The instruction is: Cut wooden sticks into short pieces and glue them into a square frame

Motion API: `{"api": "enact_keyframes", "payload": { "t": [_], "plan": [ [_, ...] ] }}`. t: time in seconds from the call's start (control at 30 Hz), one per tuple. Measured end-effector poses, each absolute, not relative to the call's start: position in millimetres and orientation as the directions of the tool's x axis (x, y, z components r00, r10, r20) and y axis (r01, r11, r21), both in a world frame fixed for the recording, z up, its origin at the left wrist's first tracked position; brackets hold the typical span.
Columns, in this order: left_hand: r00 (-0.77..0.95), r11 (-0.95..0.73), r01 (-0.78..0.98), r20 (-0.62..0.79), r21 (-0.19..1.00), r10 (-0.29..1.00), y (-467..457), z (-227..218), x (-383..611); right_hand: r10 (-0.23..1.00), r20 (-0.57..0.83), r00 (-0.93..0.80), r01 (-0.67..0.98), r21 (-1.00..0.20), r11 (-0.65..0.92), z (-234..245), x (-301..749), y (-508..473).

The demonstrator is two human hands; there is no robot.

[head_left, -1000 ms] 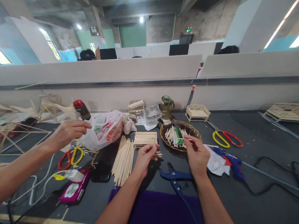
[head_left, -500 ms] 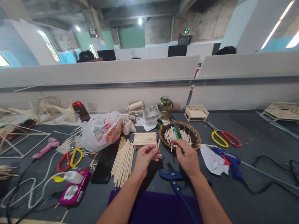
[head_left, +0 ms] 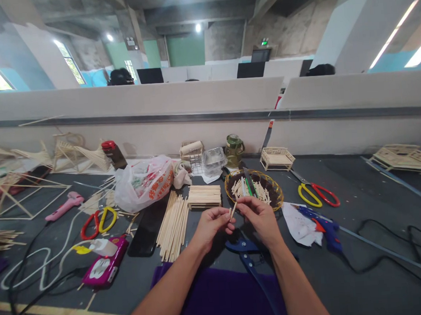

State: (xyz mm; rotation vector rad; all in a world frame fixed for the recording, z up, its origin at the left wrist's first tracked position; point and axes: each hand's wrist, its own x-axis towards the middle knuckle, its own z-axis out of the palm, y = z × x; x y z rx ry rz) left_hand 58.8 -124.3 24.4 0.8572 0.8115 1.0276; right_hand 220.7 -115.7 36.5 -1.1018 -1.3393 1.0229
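Note:
My left hand [head_left: 213,226] is closed, pinching a short wooden stick between thumb and fingers. Close beside it, my right hand [head_left: 260,217] has its fingertips on a short wooden stick [head_left: 234,208], which slants up between the two hands. The sticks meet or overlap there; whether they touch is too small to tell. Below the hands lies a blue-handled cutter [head_left: 251,264], partly covered by my right wrist. A wicker basket [head_left: 279,201] of short stick pieces and a green-handled tool [head_left: 249,183] stands just behind my right hand. A small stick-built piece [head_left: 205,196] sits behind my left hand.
Long sticks [head_left: 174,226] and a black phone [head_left: 144,235] lie to the left, near a plastic bag [head_left: 140,183]. At right are a blue glue gun [head_left: 325,229], crumpled paper [head_left: 302,225] and scissors [head_left: 318,194]. A purple cloth [head_left: 219,297] covers the front.
My right hand has moved left and brought its stick from over the basket to the left hand's fingertips. A person's hand at the far left edge has gone from view.

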Motion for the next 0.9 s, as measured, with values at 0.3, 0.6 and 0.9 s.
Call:
{"api": "enact_keyframes", "payload": {
  "t": [0.3, 0.6, 0.9],
  "plan": [
    [0.364, 0.371, -0.417, -0.221, 0.830, 0.905, -121.6, 24.3, 56.1, 0.909, 0.308, 0.280, 0.119, -0.951, 0.285, 37.4, 227.4, -115.5],
    [0.363, 0.387, -0.436, -0.235, 0.813, 0.902, -122.1, 24.4, 55.3, 0.863, 0.373, 0.341, 0.568, -0.813, 0.127, 17.4, 247.2, -104.1],
    [0.335, 0.350, -0.414, -0.217, 0.840, 0.917, -123.9, 29.2, 55.5, 0.877, 0.351, 0.328, 0.749, -0.662, -0.015, 25.1, 243.0, -109.9]
  ]
}}
